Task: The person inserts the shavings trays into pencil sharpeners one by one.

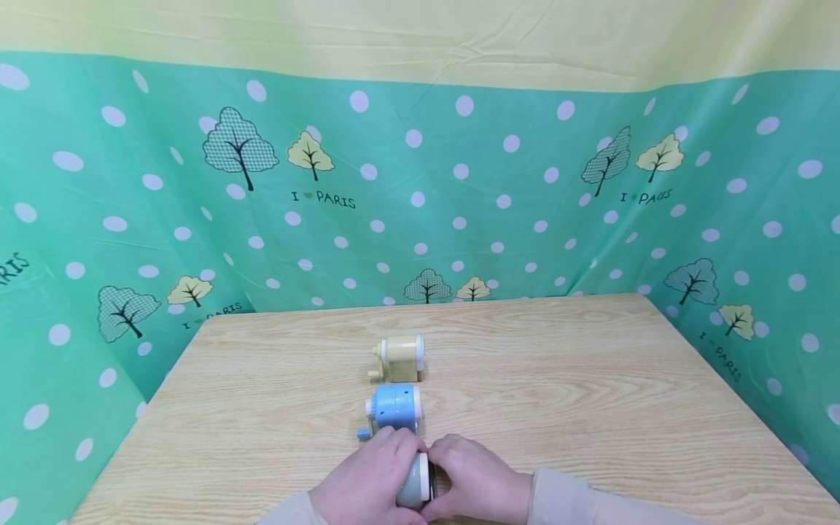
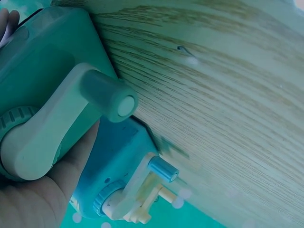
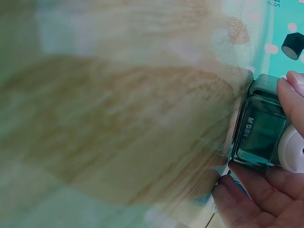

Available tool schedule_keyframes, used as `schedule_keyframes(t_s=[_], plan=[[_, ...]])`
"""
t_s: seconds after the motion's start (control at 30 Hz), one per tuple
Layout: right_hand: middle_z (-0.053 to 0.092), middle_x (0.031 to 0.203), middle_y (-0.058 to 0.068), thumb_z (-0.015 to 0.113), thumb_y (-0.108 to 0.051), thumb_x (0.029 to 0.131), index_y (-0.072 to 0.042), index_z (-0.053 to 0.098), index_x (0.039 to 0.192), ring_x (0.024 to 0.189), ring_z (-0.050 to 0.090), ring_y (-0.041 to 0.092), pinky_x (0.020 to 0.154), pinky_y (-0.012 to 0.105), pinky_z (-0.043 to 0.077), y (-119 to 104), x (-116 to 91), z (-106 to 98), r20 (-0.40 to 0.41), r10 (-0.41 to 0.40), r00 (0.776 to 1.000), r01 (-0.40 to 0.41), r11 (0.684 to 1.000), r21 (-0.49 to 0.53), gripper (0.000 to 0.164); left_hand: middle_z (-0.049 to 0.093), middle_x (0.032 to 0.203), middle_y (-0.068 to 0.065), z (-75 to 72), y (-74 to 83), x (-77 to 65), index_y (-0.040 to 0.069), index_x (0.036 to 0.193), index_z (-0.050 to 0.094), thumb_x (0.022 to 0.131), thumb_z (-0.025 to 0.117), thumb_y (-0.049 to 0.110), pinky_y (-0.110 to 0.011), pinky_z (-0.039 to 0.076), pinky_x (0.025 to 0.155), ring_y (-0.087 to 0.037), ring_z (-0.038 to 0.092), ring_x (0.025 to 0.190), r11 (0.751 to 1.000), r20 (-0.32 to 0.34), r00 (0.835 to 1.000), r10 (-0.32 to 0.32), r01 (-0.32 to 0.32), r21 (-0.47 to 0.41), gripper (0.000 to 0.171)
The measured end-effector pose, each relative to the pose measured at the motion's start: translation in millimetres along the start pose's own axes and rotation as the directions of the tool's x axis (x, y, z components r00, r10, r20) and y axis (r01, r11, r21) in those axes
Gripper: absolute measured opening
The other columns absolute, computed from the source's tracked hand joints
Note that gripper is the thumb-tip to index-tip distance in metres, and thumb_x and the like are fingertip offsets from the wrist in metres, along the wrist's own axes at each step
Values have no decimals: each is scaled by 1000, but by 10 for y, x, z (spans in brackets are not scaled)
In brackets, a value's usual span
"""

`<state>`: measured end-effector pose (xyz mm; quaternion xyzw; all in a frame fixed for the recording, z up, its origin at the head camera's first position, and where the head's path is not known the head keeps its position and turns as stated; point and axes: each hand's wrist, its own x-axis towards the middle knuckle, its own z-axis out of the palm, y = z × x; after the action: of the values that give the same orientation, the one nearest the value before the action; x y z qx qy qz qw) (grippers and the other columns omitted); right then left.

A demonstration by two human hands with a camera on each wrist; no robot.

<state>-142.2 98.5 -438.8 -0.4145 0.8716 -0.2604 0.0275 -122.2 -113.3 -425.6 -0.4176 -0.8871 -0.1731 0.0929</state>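
Both hands hold a grey-green hand-crank pencil sharpener (image 1: pixel 410 487) at the near edge of the table. My left hand (image 1: pixel 367 477) curls round its body from the left; in the left wrist view its crank handle (image 2: pixel 45 123) sticks out beside that hand. At the other end, my right hand (image 1: pixel 477 477) grips it with fingers and thumb on opposite sides. The right wrist view shows the dark see-through shavings drawer (image 3: pixel 259 135) with white lettering, between those fingers. Just beyond stands a blue crank sharpener (image 1: pixel 396 405), partly hidden by my left hand.
Behind the blue sharpener stands a yellow crank sharpener (image 1: pixel 402 356), roughly in line with the others. They are on a wood-grain table (image 1: pixel 558 379). Green dotted cloth (image 1: pixel 420 175) with tree prints hangs at the back and both sides.
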Motion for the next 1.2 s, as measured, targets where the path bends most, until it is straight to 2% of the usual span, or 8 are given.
schedule_keyframes(t_s=[0.43, 0.8, 1.07, 1.2], plan=[[65, 88, -16, 79, -53, 72, -11, 73, 99, 85, 53, -2, 74, 18, 50, -3, 20, 24, -1, 21, 1000, -21, 1000, 20, 51, 55, 101, 6, -15, 6, 2, 8, 114, 57, 76, 72, 61, -24, 51, 75, -7, 47, 91, 1000, -8, 1000, 6, -6, -2, 67], [62, 88, -17, 78, -55, 72, -11, 71, 100, 85, 52, -2, 74, 18, 49, 20, -2, 9, -4, -5, 1000, 5, 1000, 28, 52, 56, 101, 5, -12, 3, 5, 8, 114, 57, 77, 68, 64, -24, 50, 74, -8, 47, 90, 1000, -21, 1000, 9, -9, 1, 68], [65, 96, -15, 79, -53, 72, -10, 72, 108, 91, 54, 0, 78, 20, 50, 29, -8, -19, 27, -16, 1000, 15, 999, 44, 57, 56, 101, 7, -23, 14, 8, 9, 113, 58, 78, 64, 67, -23, 50, 75, -7, 47, 90, 1000, -2, 1000, -9, 9, -28, 68], [69, 106, -12, 79, -53, 71, -6, 71, 119, 97, 55, 2, 82, 22, 51, 36, -30, -45, 42, -9, 999, 7, 998, 56, 68, 57, 102, 6, -32, 17, 11, 9, 115, 58, 78, 61, 68, -24, 51, 76, -7, 47, 91, 999, 20, 1000, -23, 23, -42, 70]])
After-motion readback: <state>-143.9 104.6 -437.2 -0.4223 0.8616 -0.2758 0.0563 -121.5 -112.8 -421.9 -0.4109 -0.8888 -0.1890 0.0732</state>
